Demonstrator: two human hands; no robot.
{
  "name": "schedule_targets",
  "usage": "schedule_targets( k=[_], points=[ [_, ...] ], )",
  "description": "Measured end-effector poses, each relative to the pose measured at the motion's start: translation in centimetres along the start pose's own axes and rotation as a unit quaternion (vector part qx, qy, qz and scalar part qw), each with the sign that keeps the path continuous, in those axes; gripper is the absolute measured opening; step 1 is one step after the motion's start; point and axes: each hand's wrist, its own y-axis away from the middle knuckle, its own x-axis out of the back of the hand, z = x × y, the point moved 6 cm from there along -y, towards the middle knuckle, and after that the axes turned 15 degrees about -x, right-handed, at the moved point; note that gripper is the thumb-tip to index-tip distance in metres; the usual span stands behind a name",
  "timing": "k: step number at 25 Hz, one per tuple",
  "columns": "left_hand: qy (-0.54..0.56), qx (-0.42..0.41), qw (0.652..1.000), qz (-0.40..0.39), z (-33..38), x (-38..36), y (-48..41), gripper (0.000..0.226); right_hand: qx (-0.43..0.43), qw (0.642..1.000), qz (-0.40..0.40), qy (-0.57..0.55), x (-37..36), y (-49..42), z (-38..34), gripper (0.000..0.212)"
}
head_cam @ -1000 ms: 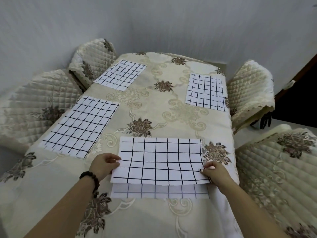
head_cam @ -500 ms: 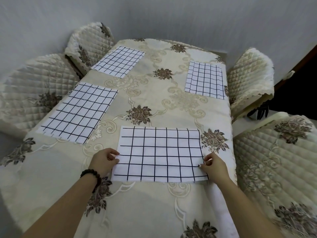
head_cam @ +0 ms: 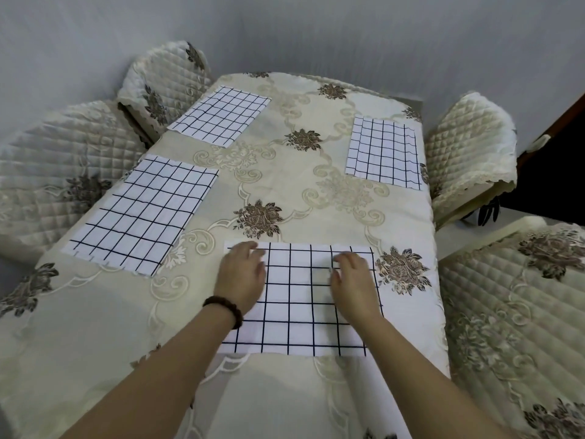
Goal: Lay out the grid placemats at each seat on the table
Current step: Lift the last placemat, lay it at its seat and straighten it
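Several white placemats with black grid lines lie flat on the cream floral tablecloth [head_cam: 285,172]. The nearest placemat [head_cam: 300,315] sits at the near right of the table. My left hand [head_cam: 242,274] lies flat on its left part, fingers stretched toward the far left corner. My right hand [head_cam: 353,280] rests on its right part, fingers slightly bent against the cloth. Another placemat [head_cam: 142,213] lies at the left side, a third [head_cam: 221,115] at the far left, and one more [head_cam: 384,153] at the far right.
Quilted cream chairs stand around the table: two on the left [head_cam: 57,172] [head_cam: 164,80], one at the far right [head_cam: 471,153], one at the near right [head_cam: 519,305]. A grey wall is behind. A dark opening [head_cam: 557,172] shows at the right edge.
The nearest placemat came down flat on the table. Both hands let go of its near corners and slid forward onto its top surface.
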Motion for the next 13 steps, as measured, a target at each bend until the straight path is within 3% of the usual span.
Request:
schedule_targets(
  k=[2, 5, 8, 13],
  points=[
    [0.007, -0.029, 0.995, -0.1, 2.3, -3.8, -2.2, 0.043, 0.056, 0.996, -0.054, 0.046, -3.4, -1.3, -2.8, 0.037],
    [-0.037, -0.022, 0.975, -0.217, 2.8, -8.6, -3.1, 0.053, 0.05, 0.982, -0.145, 0.107, -7.4, -2.6, -3.2, 0.052],
    [-0.059, -0.015, 0.971, -0.233, 1.7, -10.1, -2.5, 0.061, 0.029, 0.975, -0.149, 0.165, -8.7, -2.5, -1.8, 0.059],
    [-0.078, -0.033, 0.967, -0.239, -0.1, -9.7, -1.7, 0.087, -0.065, 0.978, -0.107, 0.169, -6.9, -2.4, 2.1, 0.072]
  ],
)
